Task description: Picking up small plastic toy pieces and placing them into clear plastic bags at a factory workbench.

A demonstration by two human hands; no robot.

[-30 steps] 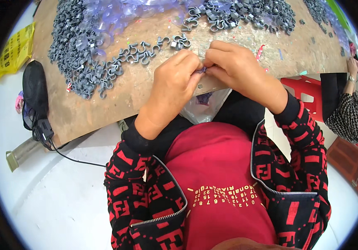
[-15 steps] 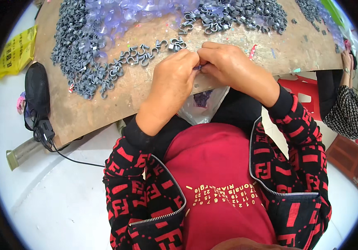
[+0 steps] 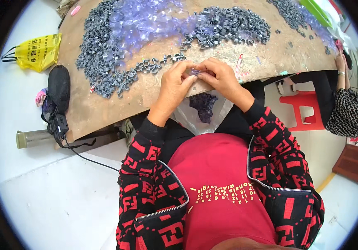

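Observation:
Over the table's near edge, my left hand (image 3: 176, 81) and my right hand (image 3: 220, 74) meet with fingertips pinched. Between them is a small purple plastic piece (image 3: 194, 72), mostly covered by the fingers. Just beyond my hands runs a row of grey curved plastic clips (image 3: 149, 65). It joins a large heap of the same grey clips (image 3: 100, 50) on the left. See-through purple plastic pieces (image 3: 145, 21) are heaped in the middle, and another pile of grey clips (image 3: 231, 27) lies right of them. Below my hands, a clear plastic bag (image 3: 187, 114) holds dark purple pieces (image 3: 204, 107).
On the left are a black pouch (image 3: 58, 87) with a cable and a yellow bag (image 3: 39, 52). A red stool (image 3: 304, 108) stands under the table's right side. Another person's arm (image 3: 342, 73) reaches to the table at far right.
The view has shifted, so the table and piles sit differently in the picture. My fingers have loosened a little, and more of the purple piece shows between them.

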